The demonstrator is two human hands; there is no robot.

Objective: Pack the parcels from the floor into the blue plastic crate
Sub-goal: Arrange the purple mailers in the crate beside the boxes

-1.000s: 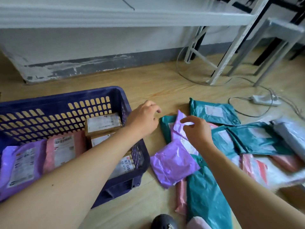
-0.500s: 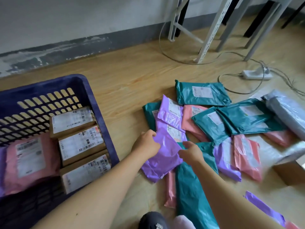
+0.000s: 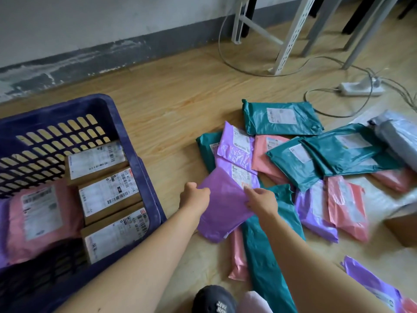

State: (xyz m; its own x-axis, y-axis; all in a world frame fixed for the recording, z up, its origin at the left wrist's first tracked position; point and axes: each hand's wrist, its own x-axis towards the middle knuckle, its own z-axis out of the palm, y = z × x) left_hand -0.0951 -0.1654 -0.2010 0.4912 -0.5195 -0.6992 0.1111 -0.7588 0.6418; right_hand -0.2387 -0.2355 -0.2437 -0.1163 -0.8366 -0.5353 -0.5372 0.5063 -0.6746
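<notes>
— Shot from where?
— From the head, facing forward and down, close above the purple parcel point(image 3: 222, 208); blue plastic crate point(image 3: 56, 111) off at nine o'clock, wall point(image 3: 90, 23) at twelve.

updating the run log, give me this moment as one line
phase: grasp | left hand: grips purple parcel | right hand: pinches same parcel | blue crate: partly filled

The blue plastic crate point(image 3: 56, 107) runs off the left and bottom edges. The left hand point(image 3: 195, 196) has its fingertips hidden behind the purple parcel point(image 3: 223, 208). The right edge cuts the grey parcel point(image 3: 397, 136). Label print is unreadably small.
</notes>
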